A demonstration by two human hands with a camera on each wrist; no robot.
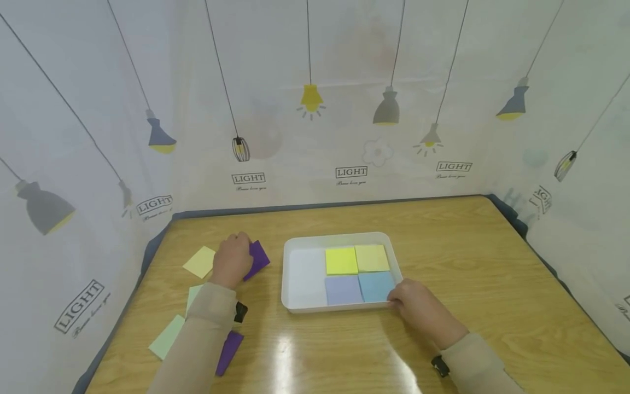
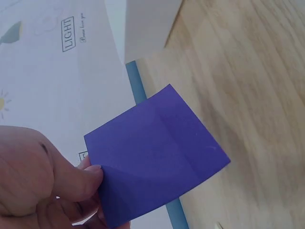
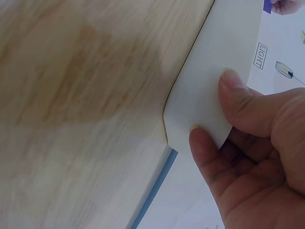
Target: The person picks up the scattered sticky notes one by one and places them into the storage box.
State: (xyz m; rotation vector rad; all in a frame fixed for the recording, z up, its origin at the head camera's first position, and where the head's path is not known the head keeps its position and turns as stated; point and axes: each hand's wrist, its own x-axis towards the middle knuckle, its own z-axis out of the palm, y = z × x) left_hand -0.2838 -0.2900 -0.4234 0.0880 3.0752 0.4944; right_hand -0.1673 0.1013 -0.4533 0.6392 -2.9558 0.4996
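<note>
My left hand (image 1: 231, 262) pinches a purple sticky note (image 2: 152, 152) by one edge, left of the white tray (image 1: 305, 279); the left wrist view shows the thumb on the note's face. My right hand (image 1: 418, 306) holds the tray's near right corner, its thumb (image 3: 233, 88) against the outer wall. Inside the tray lie four-square notes side by side: bright yellow (image 1: 342, 261) and pale yellow (image 1: 372, 258) at the back, lavender (image 1: 343, 290) and blue (image 1: 376, 287) in front. The tray's left part shows its bare white bottom.
Left of the tray, a pale yellow note (image 1: 199, 262), two pale green notes (image 1: 167, 336) and another purple note (image 1: 229, 353) lie on the wooden table (image 1: 472, 246). My left forearm partly covers some. A lamp-printed curtain (image 1: 285, 131) surrounds the table's back and sides.
</note>
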